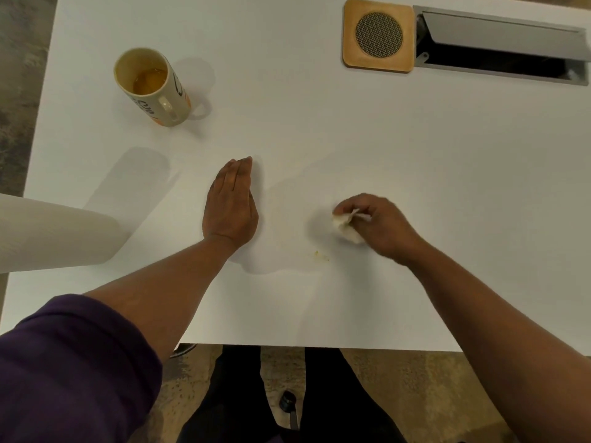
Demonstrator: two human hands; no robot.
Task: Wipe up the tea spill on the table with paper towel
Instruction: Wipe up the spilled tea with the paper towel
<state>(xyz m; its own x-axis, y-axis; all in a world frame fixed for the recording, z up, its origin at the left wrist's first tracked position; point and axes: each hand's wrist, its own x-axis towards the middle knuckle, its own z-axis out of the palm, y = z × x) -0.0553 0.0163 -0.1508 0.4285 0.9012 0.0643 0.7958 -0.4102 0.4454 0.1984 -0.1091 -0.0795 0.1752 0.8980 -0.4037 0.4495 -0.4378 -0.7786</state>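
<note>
My right hand [377,223] grips a crumpled wad of paper towel [345,226], pressed on the white table [351,129] right of centre. A few small yellowish tea specks [320,255] lie just in front and to the left of the wad. Faint wet smears show on the table between my two hands. My left hand [232,204] lies flat on the table, palm down, fingers together, holding nothing. A roll of paper towel [54,235] stands at the left edge.
A tall cream mug [153,87] with some tea in it stands at the back left. A wooden square with a mesh disc [378,35] and an open cable hatch [502,43] sit at the back right. The table's near edge runs just above my legs.
</note>
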